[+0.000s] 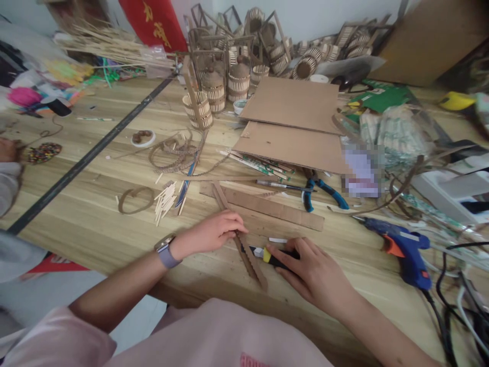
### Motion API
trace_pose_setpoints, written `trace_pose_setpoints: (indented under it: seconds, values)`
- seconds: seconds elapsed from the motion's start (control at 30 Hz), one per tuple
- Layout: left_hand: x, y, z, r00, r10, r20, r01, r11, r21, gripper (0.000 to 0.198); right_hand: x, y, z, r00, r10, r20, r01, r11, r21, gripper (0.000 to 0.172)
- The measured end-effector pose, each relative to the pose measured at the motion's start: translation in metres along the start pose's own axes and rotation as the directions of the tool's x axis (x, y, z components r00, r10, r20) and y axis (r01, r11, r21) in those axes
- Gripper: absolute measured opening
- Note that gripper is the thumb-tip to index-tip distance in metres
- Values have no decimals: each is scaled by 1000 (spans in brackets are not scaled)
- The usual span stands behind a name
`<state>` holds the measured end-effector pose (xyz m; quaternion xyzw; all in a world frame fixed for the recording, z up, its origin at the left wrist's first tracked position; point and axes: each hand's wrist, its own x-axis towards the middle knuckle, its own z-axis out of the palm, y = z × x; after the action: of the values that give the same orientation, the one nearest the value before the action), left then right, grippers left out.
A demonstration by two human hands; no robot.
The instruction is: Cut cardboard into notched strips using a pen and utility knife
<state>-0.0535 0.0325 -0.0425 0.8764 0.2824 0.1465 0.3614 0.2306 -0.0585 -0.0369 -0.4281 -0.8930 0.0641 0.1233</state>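
My left hand (216,232) is closed on a narrow cardboard strip (254,267) that lies slantwise near the table's front edge. Its fingertips pinch the strip about midway along. In my right hand (311,270) is a black and yellow utility knife (273,256), its blade pointing left and lying at the strip's right edge. Whether the blade cuts into the cardboard I cannot tell. Just beyond the strip lies a wider cardboard piece (278,206). Short pale sticks (165,204) and a curled brown band (135,200) lie left of my left hand.
Blue-handled pliers (324,191) and a pen (284,186) lie ahead. At right are a blue glue gun (405,255) and cables. Cardboard sheets (292,102) and small stick buckets (196,109) stand farther back. Another person's hand (7,150) is at the left edge.
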Motion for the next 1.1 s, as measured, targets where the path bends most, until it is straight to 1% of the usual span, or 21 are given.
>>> trace_pose_setpoints:
  seconds: [0.3,0.53,0.67,0.87,0.97,1.1]
  values:
    - [2,-1,-3,1000,14,18,-14,1000,-17,30,5,-2,0,1000,19,-7,-19,1000,8,39]
    - [4,-2,-7,999,40,16,-39,999,-30,31,10,-3,2,999,14,-32,-15,1000,-22,39]
    - [5,-2,-9,999,36,19,-35,998,-53,31,11,-1,2,999,22,-28,-22,1000,-12,39]
    - [6,1,-11,1000,24,19,-23,999,-45,33,11,0,3,999,34,-14,-35,999,-26,38]
    - [5,3,-10,999,36,13,-36,999,19,29,12,0,2,1000,18,-18,-19,999,-38,38]
    - [3,4,-11,998,53,-38,-42,966,257,25,12,0,1,1000,11,-18,-12,999,-36,38]
